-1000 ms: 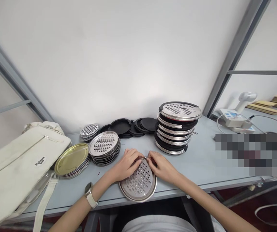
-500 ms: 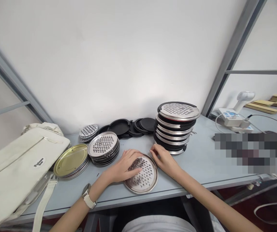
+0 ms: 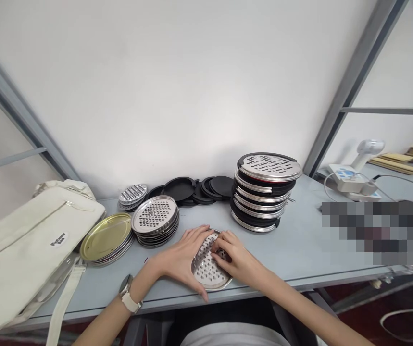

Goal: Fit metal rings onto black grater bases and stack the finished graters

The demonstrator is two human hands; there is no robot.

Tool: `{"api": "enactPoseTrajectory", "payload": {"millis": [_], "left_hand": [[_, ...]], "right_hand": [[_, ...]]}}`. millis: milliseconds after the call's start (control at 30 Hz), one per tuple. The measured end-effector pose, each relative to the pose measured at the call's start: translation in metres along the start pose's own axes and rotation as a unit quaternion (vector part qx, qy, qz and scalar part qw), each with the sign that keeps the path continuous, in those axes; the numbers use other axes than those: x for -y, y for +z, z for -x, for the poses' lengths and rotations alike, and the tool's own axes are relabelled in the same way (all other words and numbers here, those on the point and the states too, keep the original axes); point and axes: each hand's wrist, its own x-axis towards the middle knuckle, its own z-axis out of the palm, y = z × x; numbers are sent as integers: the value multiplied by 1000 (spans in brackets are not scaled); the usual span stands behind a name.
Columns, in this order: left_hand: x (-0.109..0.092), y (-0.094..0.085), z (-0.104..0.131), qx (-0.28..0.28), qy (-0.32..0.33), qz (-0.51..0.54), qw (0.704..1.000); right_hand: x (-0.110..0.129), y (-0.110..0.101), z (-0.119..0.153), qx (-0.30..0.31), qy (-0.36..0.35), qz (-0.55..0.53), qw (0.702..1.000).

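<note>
A round metal grater plate (image 3: 206, 269) with raised holes lies flat near the table's front edge. My left hand (image 3: 182, 257) spans its left side, fingertips at the far rim and thumb at the near rim, gripping it against the table. Over the plate's right half is my right hand (image 3: 233, 254), its thumb and fingers pinched together close to the holes. Whatever sits in that pinch, if anything, is too small to make out. To the left stands a stack of similar grater plates (image 3: 155, 215).
Gold-topped metal discs (image 3: 107, 238) are stacked beside a cream bag (image 3: 36, 240) at left. Behind are small graters (image 3: 133, 193) and black round holders (image 3: 179, 189). A tall stack of framed graters (image 3: 269, 166) stands right, with a white device (image 3: 368, 146) farther off.
My right hand has moved left from beside the plate onto its surface, fingers now pinched. My left hand has widened, its thumb shifting from over the holes to the near rim.
</note>
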Motion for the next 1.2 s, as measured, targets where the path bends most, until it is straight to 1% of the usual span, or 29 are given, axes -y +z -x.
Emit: {"api": "enactPoseTrajectory", "payload": {"millis": [267, 467, 567, 667, 933, 1200], "left_hand": [[0, 2, -1, -12, 1, -9, 1000], [0, 3, -1, -30, -9, 0, 1000], [-1, 3, -1, -29, -14, 0, 999], [-1, 3, -1, -25, -19, -4, 1000], [5, 8, -1, -25, -21, -3, 999], [3, 7, -3, -39, -16, 0, 999]], "right_hand": [[2, 7, -8, 2, 25, 28, 999], [6, 6, -11, -30, 44, 18, 998], [8, 5, -9, -44, 49, 10, 998], [7, 6, -7, -51, 52, 27, 997], [3, 11, -6, -30, 22, 8, 999], [9, 7, -8, -14, 33, 6, 999]]}}
